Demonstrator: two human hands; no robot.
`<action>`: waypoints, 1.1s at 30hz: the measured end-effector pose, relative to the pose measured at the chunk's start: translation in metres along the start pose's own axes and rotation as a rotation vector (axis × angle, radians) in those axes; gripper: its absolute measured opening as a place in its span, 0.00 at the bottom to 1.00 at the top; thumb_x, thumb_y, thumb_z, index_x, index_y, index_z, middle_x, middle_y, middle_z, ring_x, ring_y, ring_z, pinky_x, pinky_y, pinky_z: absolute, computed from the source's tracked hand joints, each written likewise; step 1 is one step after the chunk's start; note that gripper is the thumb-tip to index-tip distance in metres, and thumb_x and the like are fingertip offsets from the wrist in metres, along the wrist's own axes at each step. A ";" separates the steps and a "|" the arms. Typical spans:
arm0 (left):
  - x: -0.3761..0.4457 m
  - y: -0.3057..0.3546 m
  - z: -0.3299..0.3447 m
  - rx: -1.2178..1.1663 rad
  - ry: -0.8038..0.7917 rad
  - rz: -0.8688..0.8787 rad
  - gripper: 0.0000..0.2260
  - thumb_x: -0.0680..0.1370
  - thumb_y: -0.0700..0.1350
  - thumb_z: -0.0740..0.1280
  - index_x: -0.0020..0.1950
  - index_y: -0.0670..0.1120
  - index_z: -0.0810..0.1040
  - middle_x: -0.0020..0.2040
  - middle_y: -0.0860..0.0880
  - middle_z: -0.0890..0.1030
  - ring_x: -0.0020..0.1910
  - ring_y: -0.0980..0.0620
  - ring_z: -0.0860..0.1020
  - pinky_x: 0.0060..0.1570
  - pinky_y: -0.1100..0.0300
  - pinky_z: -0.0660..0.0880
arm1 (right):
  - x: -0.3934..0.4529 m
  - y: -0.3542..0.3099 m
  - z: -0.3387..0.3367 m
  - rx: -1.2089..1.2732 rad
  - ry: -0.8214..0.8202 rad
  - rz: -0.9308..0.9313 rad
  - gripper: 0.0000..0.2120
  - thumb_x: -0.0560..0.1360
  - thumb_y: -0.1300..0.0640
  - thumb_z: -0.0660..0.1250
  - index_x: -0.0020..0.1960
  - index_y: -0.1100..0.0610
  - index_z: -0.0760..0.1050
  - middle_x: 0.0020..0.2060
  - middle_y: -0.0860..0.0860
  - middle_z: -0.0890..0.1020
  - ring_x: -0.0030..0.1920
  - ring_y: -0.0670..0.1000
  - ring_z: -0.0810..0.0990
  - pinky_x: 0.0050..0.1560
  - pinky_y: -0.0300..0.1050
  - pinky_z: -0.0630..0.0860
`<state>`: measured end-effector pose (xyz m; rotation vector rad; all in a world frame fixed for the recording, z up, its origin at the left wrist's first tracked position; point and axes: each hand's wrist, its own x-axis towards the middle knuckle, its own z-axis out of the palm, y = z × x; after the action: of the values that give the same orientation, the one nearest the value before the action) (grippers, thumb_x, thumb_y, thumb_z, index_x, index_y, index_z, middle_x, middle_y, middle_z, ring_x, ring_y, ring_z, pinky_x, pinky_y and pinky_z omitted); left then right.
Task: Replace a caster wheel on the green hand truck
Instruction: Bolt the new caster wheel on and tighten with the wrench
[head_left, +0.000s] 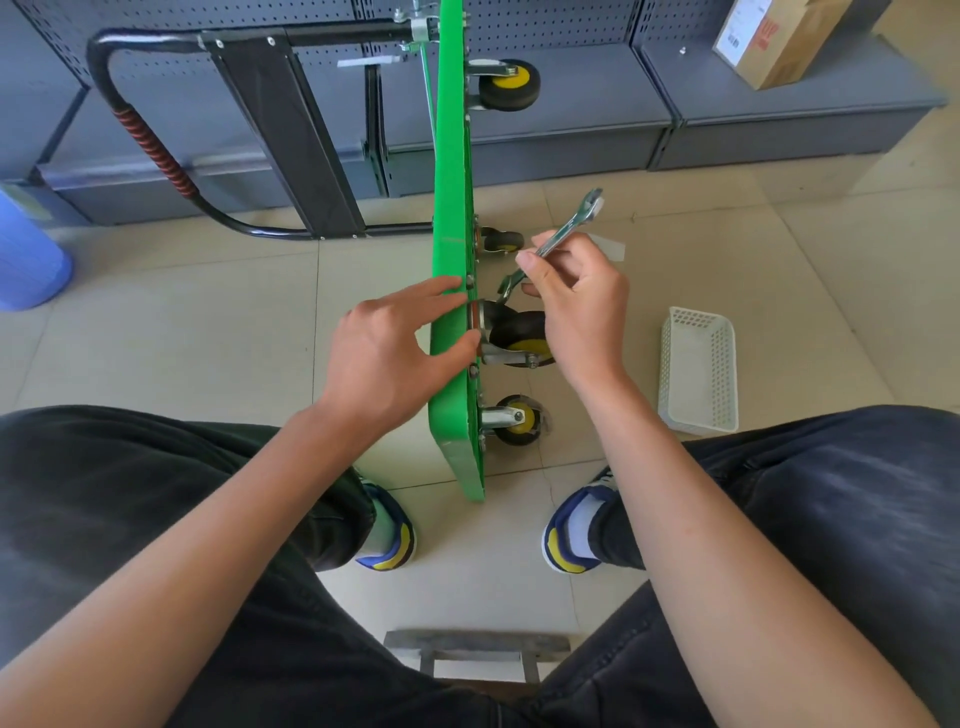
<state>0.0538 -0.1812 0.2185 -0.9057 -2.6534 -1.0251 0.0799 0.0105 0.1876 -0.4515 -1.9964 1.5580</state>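
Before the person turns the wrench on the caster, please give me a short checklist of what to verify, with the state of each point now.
1. Wrench held firmly by right hand: ok.
2. Lower wrench end seated on a nut: cannot tell, it is hidden behind the caster.
3. Left hand steadies the green deck: ok, fingers rest on its edge.
4. Hand truck stands on its side, wheels facing right: ok.
5. White basket nearby for parts: ok.

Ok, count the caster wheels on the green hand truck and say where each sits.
4: top caster by the handle end, small caster behind the wrench, middle caster between the hands, bottom caster nearest the shoes. Others may be hidden.
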 end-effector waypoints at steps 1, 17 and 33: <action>0.003 -0.001 -0.002 0.011 -0.005 0.022 0.15 0.75 0.51 0.75 0.59 0.48 0.85 0.62 0.53 0.83 0.46 0.54 0.81 0.48 0.59 0.79 | 0.001 -0.001 -0.001 -0.010 -0.006 -0.005 0.07 0.78 0.58 0.73 0.55 0.57 0.81 0.46 0.49 0.87 0.47 0.48 0.87 0.50 0.59 0.84; 0.063 -0.034 0.008 0.009 -0.067 0.108 0.09 0.78 0.43 0.71 0.57 0.44 0.86 0.58 0.48 0.83 0.47 0.60 0.77 0.47 0.69 0.75 | 0.037 0.007 0.014 0.131 -0.063 0.198 0.04 0.79 0.62 0.71 0.53 0.59 0.81 0.41 0.45 0.86 0.46 0.48 0.87 0.47 0.51 0.85; 0.051 -0.040 0.014 -0.076 -0.054 0.156 0.10 0.82 0.42 0.68 0.60 0.41 0.84 0.62 0.43 0.81 0.58 0.50 0.81 0.45 0.58 0.80 | 0.040 0.018 0.027 0.045 -0.147 0.168 0.05 0.78 0.58 0.72 0.53 0.56 0.80 0.42 0.50 0.87 0.44 0.51 0.87 0.46 0.59 0.84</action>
<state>-0.0102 -0.1705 0.2034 -1.1512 -2.5531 -1.0855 0.0308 0.0175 0.1751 -0.5114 -2.0738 1.7813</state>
